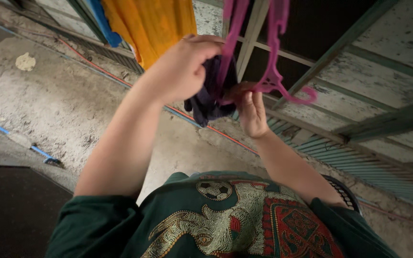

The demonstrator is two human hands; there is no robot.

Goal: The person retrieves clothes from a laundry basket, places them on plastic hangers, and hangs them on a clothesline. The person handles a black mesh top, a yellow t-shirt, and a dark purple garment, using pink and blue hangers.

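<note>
- As the head cam looks down past the chest, both arms reach up & fwd toward a pink hanger w/ a dark cloth bunched at it.
- Left hand: fingers curled tight, closed on the top of the cloth; back of hand faces cam, so the fingertips are hidden.
- Right hand: lower & just right of the cloth, fingers pinched up onto the hanger's lower bar; thumb side is turned away, so exact grip is hard to tell.
- Cloth: navy/black, crumpled, hangs between the two hands, touching both the left hand & the hanger; lower end dangles free.
- Hanger: plastic, thin arms run up out of frame at top; its curved end sticks out to the right of the right hand.
- Orange cloth hangs upper centre, just behind the left hand; a blue cloth hangs beside it, to the left.
- Wall w/ worn pale paint & green frame bars fills the right side.
- Concrete floor on the left; a red cable & a blue pipe run across it.
- Bottom of frame: green shirt w/ patterned print; a black basket rim shows by the right elbow.
</note>
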